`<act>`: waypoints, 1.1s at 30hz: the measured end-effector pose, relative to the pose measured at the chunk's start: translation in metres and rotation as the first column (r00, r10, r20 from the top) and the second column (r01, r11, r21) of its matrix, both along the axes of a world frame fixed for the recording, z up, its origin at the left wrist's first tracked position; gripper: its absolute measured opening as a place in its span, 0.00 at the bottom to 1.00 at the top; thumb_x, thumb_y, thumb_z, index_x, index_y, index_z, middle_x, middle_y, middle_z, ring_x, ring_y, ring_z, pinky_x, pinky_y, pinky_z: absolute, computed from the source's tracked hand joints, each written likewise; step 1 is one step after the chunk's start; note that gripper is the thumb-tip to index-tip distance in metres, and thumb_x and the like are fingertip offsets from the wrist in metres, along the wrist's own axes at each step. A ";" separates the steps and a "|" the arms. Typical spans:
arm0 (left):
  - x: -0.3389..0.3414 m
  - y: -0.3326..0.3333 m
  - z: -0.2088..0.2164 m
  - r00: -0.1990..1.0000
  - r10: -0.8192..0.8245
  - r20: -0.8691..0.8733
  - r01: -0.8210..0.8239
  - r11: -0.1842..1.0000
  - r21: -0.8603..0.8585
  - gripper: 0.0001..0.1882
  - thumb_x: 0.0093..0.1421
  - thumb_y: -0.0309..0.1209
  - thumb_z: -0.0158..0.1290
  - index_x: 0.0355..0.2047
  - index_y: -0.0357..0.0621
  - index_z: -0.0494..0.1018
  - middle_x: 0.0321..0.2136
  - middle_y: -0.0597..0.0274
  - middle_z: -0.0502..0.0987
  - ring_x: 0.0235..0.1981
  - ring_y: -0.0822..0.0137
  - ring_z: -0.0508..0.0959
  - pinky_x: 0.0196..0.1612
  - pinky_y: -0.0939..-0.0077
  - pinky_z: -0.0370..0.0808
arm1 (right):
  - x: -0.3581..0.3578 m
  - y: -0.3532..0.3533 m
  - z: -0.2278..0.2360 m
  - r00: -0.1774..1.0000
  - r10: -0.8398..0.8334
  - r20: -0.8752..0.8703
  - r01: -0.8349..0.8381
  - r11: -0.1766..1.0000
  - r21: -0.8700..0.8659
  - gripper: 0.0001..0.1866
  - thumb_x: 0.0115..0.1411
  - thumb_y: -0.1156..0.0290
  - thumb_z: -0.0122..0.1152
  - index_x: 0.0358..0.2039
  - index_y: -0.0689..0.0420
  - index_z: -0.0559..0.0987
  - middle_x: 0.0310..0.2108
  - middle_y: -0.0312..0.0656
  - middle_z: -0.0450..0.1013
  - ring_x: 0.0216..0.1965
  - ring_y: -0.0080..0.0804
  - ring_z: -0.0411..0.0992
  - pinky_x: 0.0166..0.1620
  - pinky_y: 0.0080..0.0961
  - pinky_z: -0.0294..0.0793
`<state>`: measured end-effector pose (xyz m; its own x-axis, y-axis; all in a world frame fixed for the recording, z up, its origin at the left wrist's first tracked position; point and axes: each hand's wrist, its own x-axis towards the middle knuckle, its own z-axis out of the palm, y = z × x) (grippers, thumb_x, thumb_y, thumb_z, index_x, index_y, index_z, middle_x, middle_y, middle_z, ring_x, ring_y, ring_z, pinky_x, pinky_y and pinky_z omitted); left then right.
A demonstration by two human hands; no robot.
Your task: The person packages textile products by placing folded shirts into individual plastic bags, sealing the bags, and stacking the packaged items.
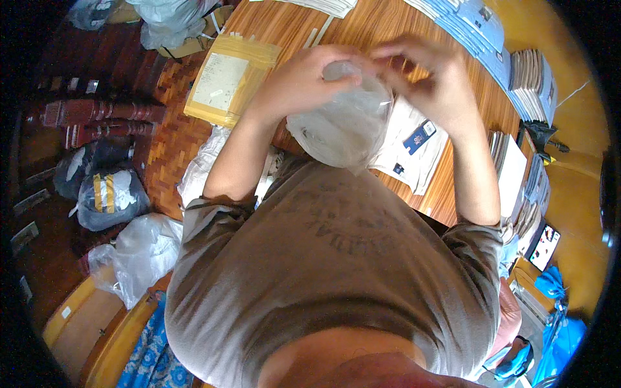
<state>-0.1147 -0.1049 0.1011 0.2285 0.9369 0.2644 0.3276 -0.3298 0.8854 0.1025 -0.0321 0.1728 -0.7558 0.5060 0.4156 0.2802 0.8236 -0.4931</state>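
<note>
A clear plastic bag (339, 132) is held up in front of my chest, above the table's near edge. My left hand (317, 81) is closed on its upper part, with the thumb across the plastic. Close beside the bag's upper right edge is my right hand (424, 74), its fingers curled and smeared by motion; whether they grip the plastic cannot be made out. Below that hand, a folded white garment (424, 165) with a dark blue hang tag (420, 137) lies on the wooden table, partly hidden by the bag.
A yellow-taped package (223, 81) lies at the table's left side. Stacks of light blue packets (475, 29) line the far right edge, beside piled folded garments (530, 77). Plastic-wrapped bundles (113, 200) sit on the left. A lit phone (544, 247) lies at right.
</note>
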 end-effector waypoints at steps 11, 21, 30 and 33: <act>-0.009 0.006 -0.019 0.905 -0.055 0.422 0.159 0.964 -0.215 0.27 0.73 0.33 0.54 0.69 0.42 0.64 0.57 0.59 0.77 0.59 0.67 0.75 0.64 0.71 0.69 | -0.002 -0.012 -0.022 0.958 -0.072 0.277 0.041 0.993 0.114 0.06 0.58 0.74 0.71 0.36 0.57 0.86 0.32 0.43 0.75 0.35 0.42 0.76 0.40 0.36 0.77; -0.004 -0.002 -0.010 0.871 -0.036 0.490 0.110 0.986 -0.124 0.24 0.71 0.30 0.56 0.65 0.38 0.68 0.58 0.58 0.76 0.58 0.69 0.75 0.61 0.71 0.71 | -0.011 -0.010 -0.001 0.997 -0.010 0.082 0.007 0.999 0.038 0.06 0.57 0.78 0.71 0.36 0.61 0.84 0.32 0.45 0.74 0.35 0.41 0.77 0.39 0.34 0.77; -0.007 0.003 -0.015 0.948 0.019 0.318 0.018 0.993 -0.114 0.17 0.68 0.26 0.58 0.55 0.36 0.75 0.48 0.62 0.82 0.50 0.70 0.81 0.54 0.75 0.77 | -0.007 -0.017 -0.010 0.993 -0.051 0.108 0.048 0.998 0.027 0.06 0.55 0.70 0.73 0.34 0.54 0.86 0.31 0.42 0.78 0.35 0.45 0.79 0.39 0.41 0.79; -0.006 0.002 -0.004 0.948 0.042 0.314 0.007 0.988 -0.151 0.18 0.68 0.26 0.57 0.57 0.37 0.74 0.51 0.60 0.81 0.52 0.69 0.80 0.57 0.73 0.76 | 0.000 -0.036 -0.005 0.988 -0.009 0.156 0.014 0.999 -0.032 0.09 0.56 0.64 0.74 0.33 0.54 0.86 0.29 0.40 0.79 0.35 0.43 0.79 0.39 0.40 0.80</act>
<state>-0.1206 -0.1029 0.0974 0.1393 0.9741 0.1779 0.0279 -0.1834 0.9826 0.1027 -0.0678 0.1677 -0.8038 0.5267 0.2765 0.3651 0.8038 -0.4698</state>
